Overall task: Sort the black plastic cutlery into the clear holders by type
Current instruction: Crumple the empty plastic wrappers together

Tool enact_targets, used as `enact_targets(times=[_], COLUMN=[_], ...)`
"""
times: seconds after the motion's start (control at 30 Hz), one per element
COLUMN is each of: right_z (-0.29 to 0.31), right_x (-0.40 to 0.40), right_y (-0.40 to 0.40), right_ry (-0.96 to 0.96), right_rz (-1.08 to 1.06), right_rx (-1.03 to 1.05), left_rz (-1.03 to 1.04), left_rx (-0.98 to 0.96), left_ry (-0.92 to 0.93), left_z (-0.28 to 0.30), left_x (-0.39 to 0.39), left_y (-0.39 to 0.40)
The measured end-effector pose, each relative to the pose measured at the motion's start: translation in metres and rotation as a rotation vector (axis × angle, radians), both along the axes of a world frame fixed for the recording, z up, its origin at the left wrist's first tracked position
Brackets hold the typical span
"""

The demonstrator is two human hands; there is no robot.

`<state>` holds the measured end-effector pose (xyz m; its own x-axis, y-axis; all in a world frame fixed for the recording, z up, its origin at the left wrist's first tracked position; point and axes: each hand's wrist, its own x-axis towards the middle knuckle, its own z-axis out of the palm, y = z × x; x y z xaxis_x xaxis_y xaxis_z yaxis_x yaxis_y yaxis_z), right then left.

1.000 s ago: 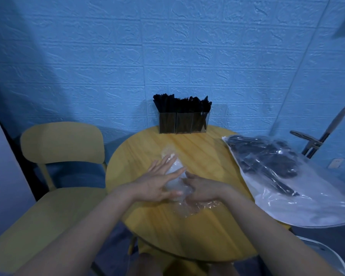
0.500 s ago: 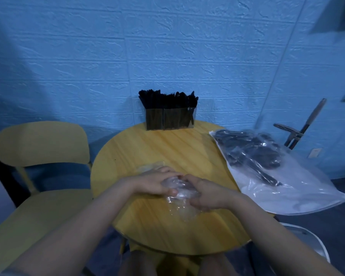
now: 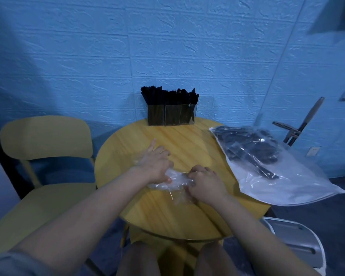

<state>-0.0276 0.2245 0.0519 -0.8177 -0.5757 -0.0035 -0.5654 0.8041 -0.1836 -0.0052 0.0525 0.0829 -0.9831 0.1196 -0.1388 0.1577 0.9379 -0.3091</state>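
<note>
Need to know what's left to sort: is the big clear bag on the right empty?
Not empty. The big clear bag still holds a dark heap of black cutlery at its far end.

- A round wooden table [image 3: 187,220] with a yellowish top carries everything.
- At its far edge stand the clear holders [image 3: 171,114], side by side in a row, packed with upright black cutlery [image 3: 168,95].
- Along the right edge lies a large clear bag [image 3: 283,182] of loose black cutlery, its near corner hanging past the rim.
- Near the middle lies a crumpled clear plastic wrapper [image 3: 174,181], with two hands resting on it.
</note>
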Motion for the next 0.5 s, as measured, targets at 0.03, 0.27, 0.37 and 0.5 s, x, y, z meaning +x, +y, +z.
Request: enact_targets(times=[0.03, 0.27, 0.37, 0.5], right_z=[0.000, 0.011, 0.004, -0.009], right_x=[-0.001, -0.001, 0.006, 0.018], right_y=[0.000, -0.010, -0.023, -0.033], right_ry=[-0.021, -0.111, -0.080, -0.058], right_rz=[-0.012, -0.237, -0.348, -0.319], right_rx=[-0.014, -0.166, -0.302, -0.489], left_rz=[0.025, 0.237, 0.378, 0.545], left_rx=[0.043, 0.512, 0.631, 0.790], left_ry=[-0.046, 0.062, 0.259, 0.362], left_z=[0.000, -0.019, -0.028, -0.027], left_x=[0.002, 0.020, 0.017, 0.016], left_y=[-0.005, -0.004, 0.012, 0.025])
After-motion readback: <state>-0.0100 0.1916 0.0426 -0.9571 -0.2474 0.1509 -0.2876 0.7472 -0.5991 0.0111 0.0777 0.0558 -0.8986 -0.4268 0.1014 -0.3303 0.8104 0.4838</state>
